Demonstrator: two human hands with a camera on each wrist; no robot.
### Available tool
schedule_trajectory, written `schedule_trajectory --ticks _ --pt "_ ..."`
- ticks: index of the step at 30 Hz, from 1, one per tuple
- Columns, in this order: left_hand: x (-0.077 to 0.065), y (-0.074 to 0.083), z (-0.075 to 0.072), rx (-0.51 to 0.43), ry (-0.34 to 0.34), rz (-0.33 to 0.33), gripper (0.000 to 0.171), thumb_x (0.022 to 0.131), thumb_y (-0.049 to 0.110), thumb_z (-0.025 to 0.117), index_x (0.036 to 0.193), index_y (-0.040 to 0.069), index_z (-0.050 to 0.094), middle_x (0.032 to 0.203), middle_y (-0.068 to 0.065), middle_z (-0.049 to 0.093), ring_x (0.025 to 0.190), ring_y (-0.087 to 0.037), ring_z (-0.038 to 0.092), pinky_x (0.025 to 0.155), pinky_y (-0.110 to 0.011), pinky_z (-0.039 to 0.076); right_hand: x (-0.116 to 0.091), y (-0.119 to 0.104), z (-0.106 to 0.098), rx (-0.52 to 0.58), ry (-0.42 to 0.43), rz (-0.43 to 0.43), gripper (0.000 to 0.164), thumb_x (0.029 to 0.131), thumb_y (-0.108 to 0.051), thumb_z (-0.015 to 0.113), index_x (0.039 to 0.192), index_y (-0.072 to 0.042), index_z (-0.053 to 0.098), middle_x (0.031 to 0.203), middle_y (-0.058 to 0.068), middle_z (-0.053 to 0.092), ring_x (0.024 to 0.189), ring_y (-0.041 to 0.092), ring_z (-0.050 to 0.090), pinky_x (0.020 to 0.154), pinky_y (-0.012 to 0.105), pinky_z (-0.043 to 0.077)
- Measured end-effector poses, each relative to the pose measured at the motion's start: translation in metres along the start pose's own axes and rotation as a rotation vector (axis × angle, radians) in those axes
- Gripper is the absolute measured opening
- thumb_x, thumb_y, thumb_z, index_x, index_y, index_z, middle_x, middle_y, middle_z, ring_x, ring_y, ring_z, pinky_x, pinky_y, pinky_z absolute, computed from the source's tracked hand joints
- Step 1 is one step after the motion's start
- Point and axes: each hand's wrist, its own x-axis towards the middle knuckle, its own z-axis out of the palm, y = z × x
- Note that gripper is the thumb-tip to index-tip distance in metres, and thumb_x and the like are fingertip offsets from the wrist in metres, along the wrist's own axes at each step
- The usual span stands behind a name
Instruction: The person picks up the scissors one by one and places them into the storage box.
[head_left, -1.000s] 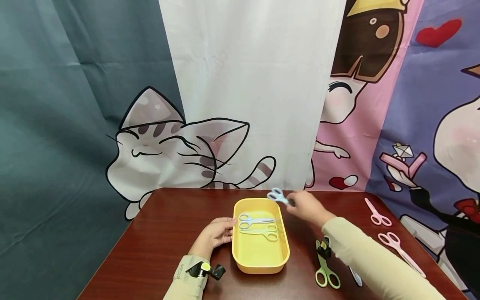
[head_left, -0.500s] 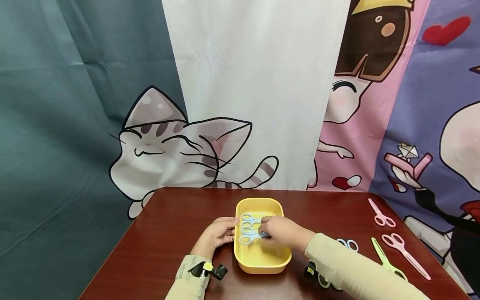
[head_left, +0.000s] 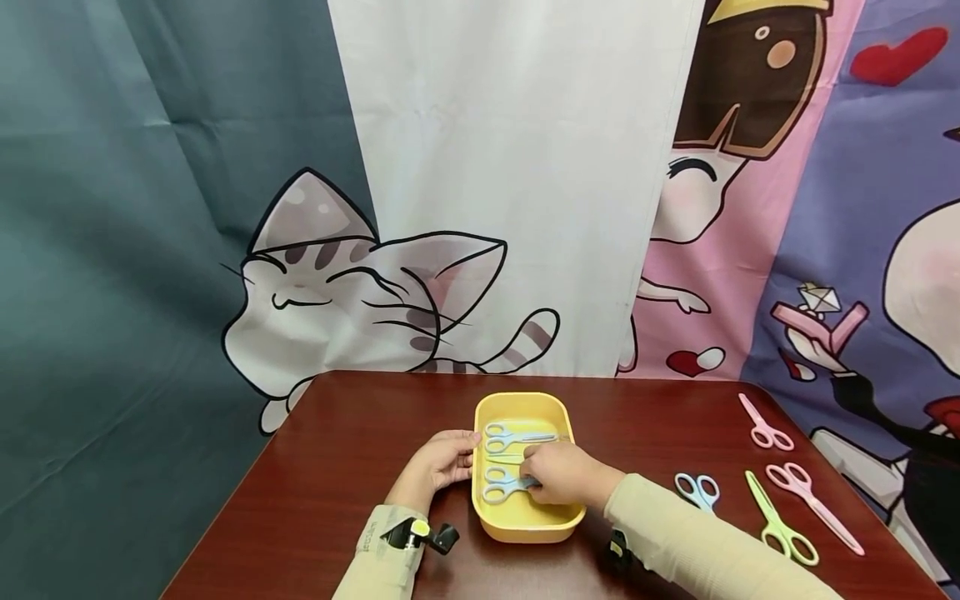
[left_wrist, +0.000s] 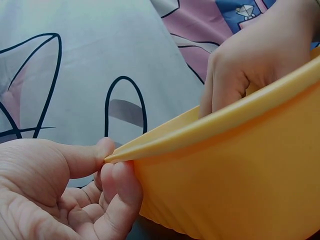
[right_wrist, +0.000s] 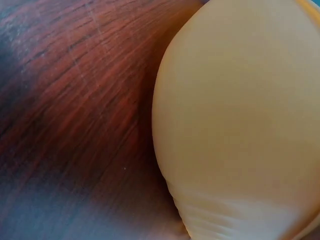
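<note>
My left hand (head_left: 442,460) pinches the left rim of a yellow plastic bin (head_left: 528,532) between thumb and fingers. The left wrist view shows this grip on the bin's rim (left_wrist: 165,145) close up. Inside the bin, my right hand (head_left: 567,475) holds a pair of light blue scissors (head_left: 498,487) by the blades, handles pointing left. Its fingertips are hidden behind the bin wall in the left wrist view. Farther back in the bin lie another pair of blue scissors (head_left: 513,437) and a pair of green scissors, the latter partly covered by my right hand.
On the dark red table (head_left: 352,475), to the right, lie blue scissors (head_left: 699,490) partly behind the right sleeve, green scissors (head_left: 780,521), long pink scissors (head_left: 813,502) and smaller pink scissors (head_left: 765,425). A cartoon-printed curtain (head_left: 510,150) hangs behind the table.
My right hand has carried the blue scissors from above the bin's back right corner down into the bin, in front of the other scissors. My left hand has kept its grip on the rim.
</note>
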Motion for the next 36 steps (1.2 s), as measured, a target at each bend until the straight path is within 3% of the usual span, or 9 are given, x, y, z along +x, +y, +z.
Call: schedule_trajectory --ticks 6,15,29,33,36 --pt "0.0 0.0 0.002 0.004 -0.003 -0.001 0.034 0.106 0.018 0.055 0.126 -0.009 0.052 0.086 -0.003 0.063 0.068 -0.006 0.059 0.06 -0.021 0.056 -0.002 -0.001 0.002 -0.032 -0.022 0.029 0.013 0.076 -0.023 0.078 0.075 -0.025 0.065 0.069 -0.012 0.042 0.056 0.006 0.037 0.048 0.028 0.032" --pt "0.001 0.002 0.002 -0.002 0.001 -0.004 0.031 0.106 0.017 0.055 0.124 -0.008 0.053 0.085 -0.002 0.063 0.068 -0.006 0.06 0.059 -0.021 0.055 -0.001 0.001 0.006 -0.057 0.016 0.06 0.014 0.076 -0.022 0.079 0.077 -0.025 0.065 0.071 -0.012 0.051 0.059 0.007 0.048 0.049 0.03 0.041" --pt "0.001 0.001 0.001 0.01 0.002 -0.007 0.029 0.106 0.017 0.055 0.122 -0.007 0.055 0.086 -0.003 0.065 0.07 -0.007 0.062 0.06 -0.022 0.056 -0.003 0.001 0.005 -0.056 0.023 0.081 0.019 0.074 -0.021 0.08 0.073 -0.026 0.061 0.07 -0.012 0.048 0.058 0.007 0.045 0.048 0.03 0.04" --pt "0.001 0.001 0.0 0.008 -0.006 -0.008 0.031 0.105 0.018 0.056 0.123 -0.008 0.055 0.086 -0.003 0.066 0.07 -0.007 0.062 0.061 -0.023 0.056 -0.006 0.006 -0.006 0.051 0.045 0.089 0.011 0.081 -0.024 0.08 0.084 -0.023 0.069 0.08 -0.012 0.056 0.065 0.004 0.051 0.055 0.027 0.047" --pt "0.002 0.001 -0.001 0.006 -0.013 -0.006 0.031 0.105 0.018 0.056 0.123 -0.008 0.055 0.086 -0.003 0.066 0.07 -0.008 0.063 0.06 -0.023 0.057 -0.014 0.019 -0.02 0.17 0.131 0.112 0.009 0.087 -0.024 0.079 0.093 -0.021 0.073 0.089 -0.012 0.062 0.073 0.005 0.057 0.061 0.026 0.05"
